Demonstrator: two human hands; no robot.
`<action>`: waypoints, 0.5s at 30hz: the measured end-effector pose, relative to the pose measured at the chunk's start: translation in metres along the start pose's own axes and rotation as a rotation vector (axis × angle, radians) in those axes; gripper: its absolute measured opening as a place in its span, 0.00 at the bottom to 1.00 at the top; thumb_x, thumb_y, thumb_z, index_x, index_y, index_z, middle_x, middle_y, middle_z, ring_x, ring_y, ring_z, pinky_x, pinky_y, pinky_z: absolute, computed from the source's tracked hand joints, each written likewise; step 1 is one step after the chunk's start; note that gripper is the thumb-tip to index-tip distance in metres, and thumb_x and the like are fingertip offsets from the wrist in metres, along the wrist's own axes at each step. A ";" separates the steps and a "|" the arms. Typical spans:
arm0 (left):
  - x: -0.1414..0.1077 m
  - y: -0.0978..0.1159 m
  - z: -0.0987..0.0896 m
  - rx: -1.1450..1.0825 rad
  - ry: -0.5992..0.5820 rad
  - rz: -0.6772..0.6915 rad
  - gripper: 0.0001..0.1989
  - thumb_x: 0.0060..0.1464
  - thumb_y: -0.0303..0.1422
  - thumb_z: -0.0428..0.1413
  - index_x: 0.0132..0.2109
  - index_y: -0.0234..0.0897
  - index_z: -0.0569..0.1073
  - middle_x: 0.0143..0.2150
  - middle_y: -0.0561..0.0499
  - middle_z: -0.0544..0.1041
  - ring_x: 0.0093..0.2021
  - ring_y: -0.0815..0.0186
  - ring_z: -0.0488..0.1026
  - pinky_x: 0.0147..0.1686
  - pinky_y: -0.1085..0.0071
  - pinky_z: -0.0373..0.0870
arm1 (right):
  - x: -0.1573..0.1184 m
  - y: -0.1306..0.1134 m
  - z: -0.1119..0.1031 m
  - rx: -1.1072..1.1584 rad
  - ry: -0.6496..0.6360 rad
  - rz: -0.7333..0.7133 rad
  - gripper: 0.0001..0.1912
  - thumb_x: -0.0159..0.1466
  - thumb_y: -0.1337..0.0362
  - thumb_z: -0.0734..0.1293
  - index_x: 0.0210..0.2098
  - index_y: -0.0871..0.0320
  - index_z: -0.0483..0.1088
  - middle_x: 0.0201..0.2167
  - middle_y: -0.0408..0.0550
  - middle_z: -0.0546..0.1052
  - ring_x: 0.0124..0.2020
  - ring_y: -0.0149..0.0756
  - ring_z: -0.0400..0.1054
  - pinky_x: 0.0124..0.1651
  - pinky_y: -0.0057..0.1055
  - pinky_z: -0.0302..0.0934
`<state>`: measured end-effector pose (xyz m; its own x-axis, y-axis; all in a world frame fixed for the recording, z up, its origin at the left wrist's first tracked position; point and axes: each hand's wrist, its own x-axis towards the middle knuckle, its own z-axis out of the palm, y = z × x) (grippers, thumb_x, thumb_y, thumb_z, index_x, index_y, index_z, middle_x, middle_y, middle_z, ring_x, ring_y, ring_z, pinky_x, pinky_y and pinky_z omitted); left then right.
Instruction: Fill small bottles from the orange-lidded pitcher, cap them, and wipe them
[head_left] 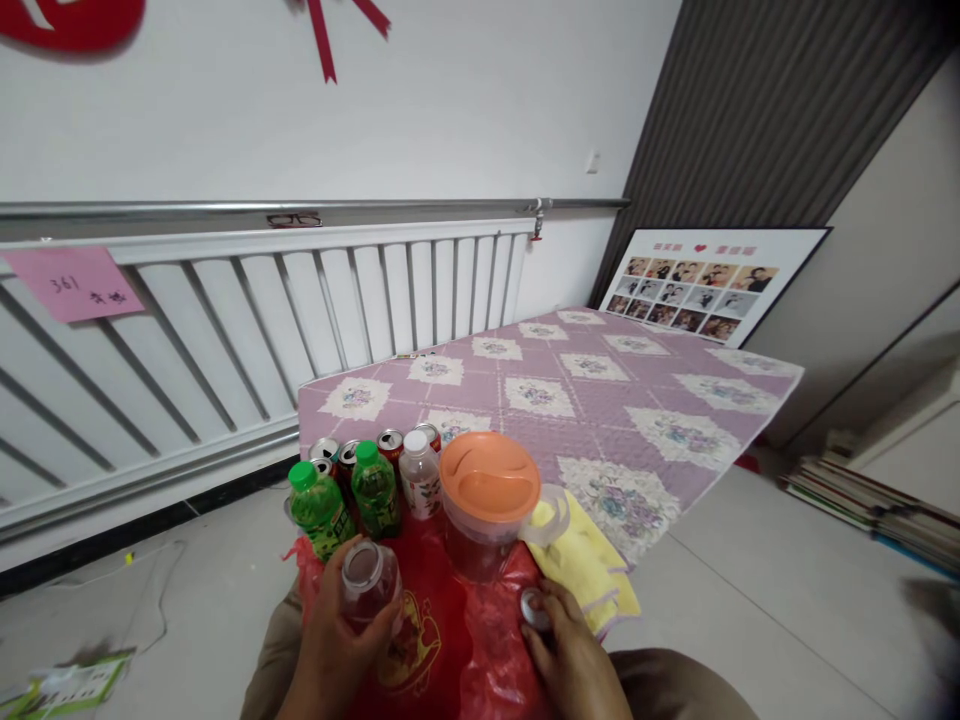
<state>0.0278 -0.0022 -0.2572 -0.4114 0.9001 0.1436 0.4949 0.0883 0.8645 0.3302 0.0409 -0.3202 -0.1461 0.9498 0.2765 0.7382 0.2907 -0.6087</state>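
One pink note [75,285] on the radiator [397,290] reads "361"; its remaining characters are illegible. Next: two green-capped bottles [375,495], the left hand [330,635] gripping one clear container [364,585] before them, five visible cans [391,442] behind, one white-capped bottle [420,478], one orange-lidded pitcher [491,490]. The right hand [574,650] grips one silver-topped object [532,606] beside one yellow cloth [592,560].

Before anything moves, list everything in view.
Pitcher: 1, clear, orange lid, centre
Bottles: 3, two green, one whitish, left of pitcher
Cans: about 5, mixed, behind bottles
Cloth: 1, yellow, right of pitcher
Plastic: count unclear, red, bottom centre
Floral cover: 1, purple, beyond pitcher
Radiator: 1, white, left
Glasses: 1 pair, dark, radiator top
Note: 1, pink, on radiator
Photo board: 1, white, right
Wall decorations: 2, red, top left
Panel: 1, grey, right
Container: 1, clear, left hand
Small item: 1, silver top, right hand
Left hand: 1, bottom
Right hand: 1, bottom
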 end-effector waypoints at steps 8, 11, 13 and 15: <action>-0.001 0.009 -0.002 0.014 0.002 -0.033 0.36 0.43 0.45 0.64 0.57 0.34 0.66 0.53 0.40 0.78 0.51 0.48 0.78 0.53 0.53 0.75 | 0.006 -0.014 -0.034 0.183 0.106 0.057 0.13 0.63 0.53 0.65 0.42 0.53 0.72 0.42 0.51 0.78 0.40 0.41 0.75 0.45 0.36 0.72; -0.002 0.009 0.001 0.002 0.042 -0.004 0.34 0.43 0.44 0.63 0.56 0.35 0.67 0.55 0.40 0.77 0.53 0.49 0.77 0.54 0.54 0.74 | 0.018 -0.014 -0.042 0.346 0.229 0.220 0.19 0.62 0.48 0.65 0.46 0.53 0.70 0.40 0.50 0.78 0.35 0.39 0.74 0.37 0.33 0.72; -0.002 0.009 0.002 -0.011 0.026 -0.007 0.33 0.44 0.42 0.63 0.57 0.36 0.67 0.57 0.41 0.77 0.54 0.50 0.76 0.55 0.54 0.73 | 0.030 -0.013 -0.047 0.471 0.276 0.290 0.22 0.61 0.46 0.65 0.49 0.54 0.69 0.44 0.52 0.78 0.38 0.41 0.74 0.39 0.34 0.72; -0.002 0.009 0.002 -0.032 0.002 -0.014 0.32 0.45 0.41 0.62 0.57 0.37 0.67 0.57 0.43 0.76 0.55 0.51 0.76 0.57 0.54 0.72 | 0.043 -0.014 -0.053 0.568 0.288 0.302 0.25 0.60 0.46 0.67 0.49 0.54 0.69 0.48 0.53 0.78 0.44 0.43 0.74 0.45 0.36 0.71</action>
<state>0.0344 -0.0021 -0.2511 -0.4195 0.8980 0.1326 0.4645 0.0869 0.8813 0.3482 0.0714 -0.2607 0.2494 0.9529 0.1726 0.2497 0.1089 -0.9622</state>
